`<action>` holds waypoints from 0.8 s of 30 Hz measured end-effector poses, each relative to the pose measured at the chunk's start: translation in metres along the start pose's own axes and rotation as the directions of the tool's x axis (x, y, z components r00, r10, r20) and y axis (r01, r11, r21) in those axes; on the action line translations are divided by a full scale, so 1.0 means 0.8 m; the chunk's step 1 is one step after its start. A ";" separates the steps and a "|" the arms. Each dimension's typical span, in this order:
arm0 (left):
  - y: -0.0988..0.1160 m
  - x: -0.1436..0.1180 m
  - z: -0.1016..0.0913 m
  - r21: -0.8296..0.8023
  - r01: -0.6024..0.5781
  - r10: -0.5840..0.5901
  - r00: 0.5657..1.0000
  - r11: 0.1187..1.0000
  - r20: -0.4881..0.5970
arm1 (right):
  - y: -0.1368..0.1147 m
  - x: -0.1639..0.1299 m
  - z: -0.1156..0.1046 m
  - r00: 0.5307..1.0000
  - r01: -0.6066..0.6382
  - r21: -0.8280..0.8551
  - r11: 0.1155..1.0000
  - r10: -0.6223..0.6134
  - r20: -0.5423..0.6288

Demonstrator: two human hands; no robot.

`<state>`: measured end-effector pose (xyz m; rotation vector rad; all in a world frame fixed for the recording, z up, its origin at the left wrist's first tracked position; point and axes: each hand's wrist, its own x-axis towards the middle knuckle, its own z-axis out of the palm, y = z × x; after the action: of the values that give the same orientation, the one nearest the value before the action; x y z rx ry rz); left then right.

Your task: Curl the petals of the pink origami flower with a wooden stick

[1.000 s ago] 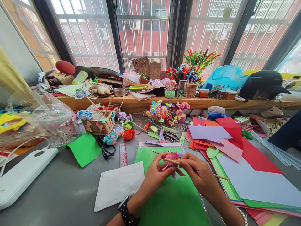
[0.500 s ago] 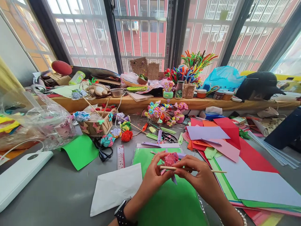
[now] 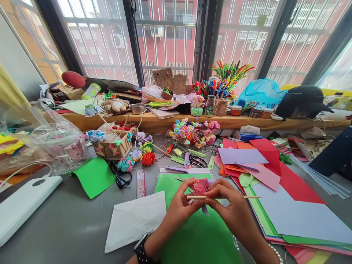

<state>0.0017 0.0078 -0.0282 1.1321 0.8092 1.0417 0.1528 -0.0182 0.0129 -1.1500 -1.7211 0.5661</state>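
Left hand holds pink paper flower while right hand grips wooden stick

The 2 hands meet above the green sheet at the near side of the desk. Left fingers curl around the pink paper flower, which sits between the hands, its petals facing up. Right thumb and fingertips pinch the wooden stick, which runs level from left to right on the near side of the flower; its right end sticks out past the hand. Whether stick and flower touch cannot be told. A purple strip hangs below the bloom. There is 1 watch on the left wrist and 1 beaded bracelet on the right.

Left of the hands lie a white packet, a ruler and, farther left, a curled green paper. Beyond the ruler, an orange-red paper rose rests near a woven basket. Scissors lie beyond the far edge of the green sheet. To the right spreads a stack of coloured paper. On the far ledge stand bright pipe cleaners, with a blue plastic bag and a black cap to their right.
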 end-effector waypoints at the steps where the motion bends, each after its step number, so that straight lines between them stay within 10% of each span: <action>1: 0.001 -0.001 0.000 -0.031 0.010 -0.009 0.999 0.999 0.033 | -0.001 0.000 0.000 1.000 0.012 -0.007 1.000 -0.012 -0.014; 7: 0.008 -0.005 0.002 -0.110 0.058 -0.042 0.989 0.992 0.141 | 0.001 -0.001 0.006 0.989 0.111 -0.093 0.989 -0.119 -0.088; 11: 0.017 -0.006 -0.002 0.151 -0.102 0.099 0.995 0.983 0.028 | 0.005 -0.001 0.007 0.968 0.192 -0.189 0.963 -0.218 -0.125; 16: 0.038 -0.014 -0.012 0.761 -0.406 0.633 0.774 0.506 -0.009 | 0.009 -0.002 0.008 0.950 0.229 -0.274 0.934 -0.276 -0.146; 19: 0.042 -0.016 -0.011 0.795 -0.513 0.649 0.731 0.323 0.208 | 0.011 -0.002 0.010 0.947 0.244 -0.288 0.926 -0.292 -0.137; 24: 0.032 -0.011 -0.006 0.760 -0.575 0.611 0.729 0.303 0.308 | 0.015 -0.002 0.015 0.950 0.266 -0.282 0.922 -0.300 -0.084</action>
<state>-0.0116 0.0032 -0.0045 2.4064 0.9617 1.3228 0.1473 -0.0133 -0.0022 -1.0666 -1.8496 0.0808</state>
